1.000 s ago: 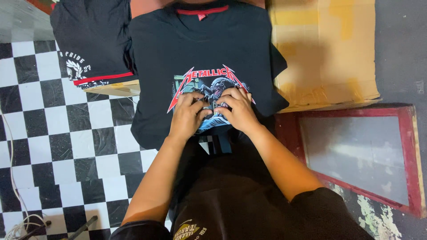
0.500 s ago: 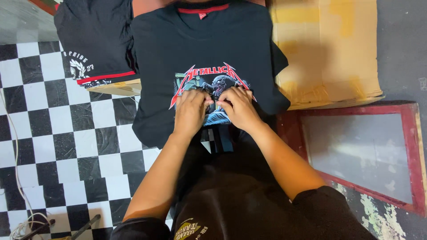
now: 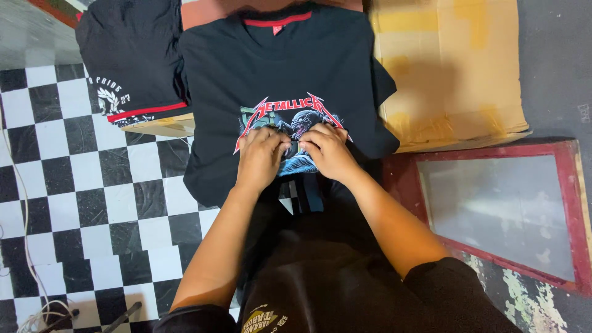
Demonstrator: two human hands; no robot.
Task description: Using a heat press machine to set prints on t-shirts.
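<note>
Below the camera, lying flat and face up: a black T-shirt (image 3: 277, 74) with a red collar trim and a red-and-blue skull graphic (image 3: 290, 132) across the chest, spreading over a board and overhanging onto the black-and-white checkered floor (image 3: 80, 203). Pressing down on the lower half of that graphic, side by side and almost touching: left hand (image 3: 262, 157) and right hand (image 3: 330, 151), fingers curling inward and pinching up a small fold of the printed fabric between the fingertips, knuckles facing up. Reaching in from the bottom edge: both bare forearms, coming out of short black sleeves. Sitting to the left of the shirt, overlapping its sleeve: a second black garment (image 3: 126, 61), folded, showing a white print and a red stripe along its hem, resting on the corner of a pale board (image 3: 163, 126). Lying to the right, partly tucked beneath the shirt's other sleeve: a flattened brown cardboard sheet (image 3: 450, 68). Leaning lower right on the dark floor, just beside the right forearm: a red-framed printing screen (image 3: 493, 209) with grey mesh.
</note>
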